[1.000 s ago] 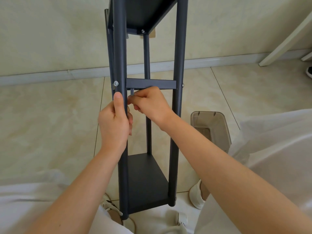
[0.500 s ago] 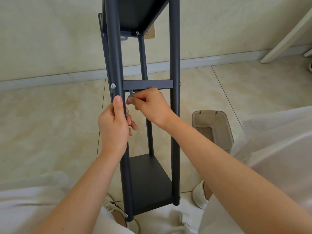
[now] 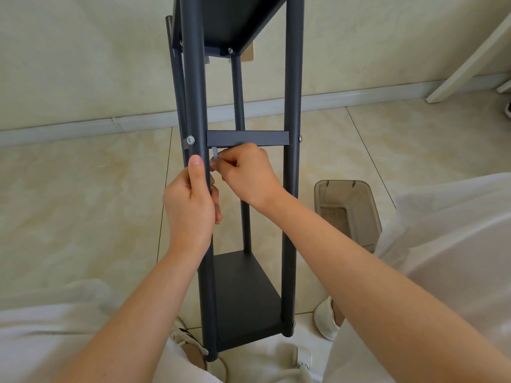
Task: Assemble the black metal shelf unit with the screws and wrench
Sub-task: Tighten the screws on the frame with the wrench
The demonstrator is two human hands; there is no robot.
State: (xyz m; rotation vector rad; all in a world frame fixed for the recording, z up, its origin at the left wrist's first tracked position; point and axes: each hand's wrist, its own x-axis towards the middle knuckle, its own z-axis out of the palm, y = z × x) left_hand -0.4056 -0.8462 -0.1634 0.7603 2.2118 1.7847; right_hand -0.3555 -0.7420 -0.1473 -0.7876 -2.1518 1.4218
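The black metal shelf unit (image 3: pixel 293 87) stands upright on the floor between my knees, with a bottom shelf, a middle crossbar (image 3: pixel 247 138) and an upper shelf. My left hand (image 3: pixel 190 205) grips the near left post just below a silver screw (image 3: pixel 190 140). My right hand (image 3: pixel 246 172) pinches a small grey wrench (image 3: pixel 214 152) whose tip points up under the left end of the crossbar. Another screw head (image 3: pixel 300 138) shows on the right post.
A translucent brown plastic bin (image 3: pixel 348 214) stands on the tiled floor right of the unit. My white-clothed legs and white shoes (image 3: pixel 326 319) flank its base. The wall and skirting lie behind; a white slanted furniture leg (image 3: pixel 470 56) is at the far right.
The view has shifted slightly and the shelf unit sits a little differently in frame. My right hand has stayed under the crossbar, its fingers shifting on the wrench. My left hand keeps its grip.
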